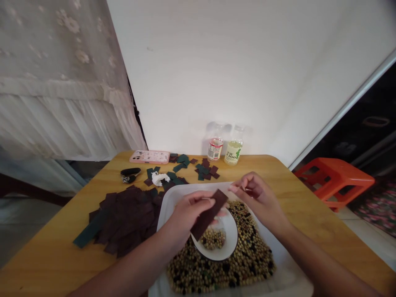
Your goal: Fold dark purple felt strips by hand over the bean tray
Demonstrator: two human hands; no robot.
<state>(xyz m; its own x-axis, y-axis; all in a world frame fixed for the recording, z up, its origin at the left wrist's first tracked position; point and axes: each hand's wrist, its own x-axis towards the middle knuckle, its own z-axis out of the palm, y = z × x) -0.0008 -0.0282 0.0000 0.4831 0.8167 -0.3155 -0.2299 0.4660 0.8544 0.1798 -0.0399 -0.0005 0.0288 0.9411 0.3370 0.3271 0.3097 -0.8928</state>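
My left hand [193, 210] grips a dark brown rectangular piece [209, 214], tilted above a white bowl [230, 237]. Small tan beads [213, 238] lie in the bowl. The bowl rests on a mass of tan and black beads [247, 264] inside a white tray [163, 214]. Over the tray's back right part is my right hand [255, 196], its thumb and index finger pinched together; what they hold, if anything, is too small to name. A large pile of dark brown pieces [130, 214] sits left of the tray, with a long green piece [90, 229] at its edge.
On the wooden table [293, 198], a phone in a pink case [150, 156], a black object [130, 172], crumpled white tissue [160, 178] and small brown and green pieces [204, 170] lie behind. Two bottles [215, 146] [234, 149] stand near the wall. An orange stool [337, 177] is at right.
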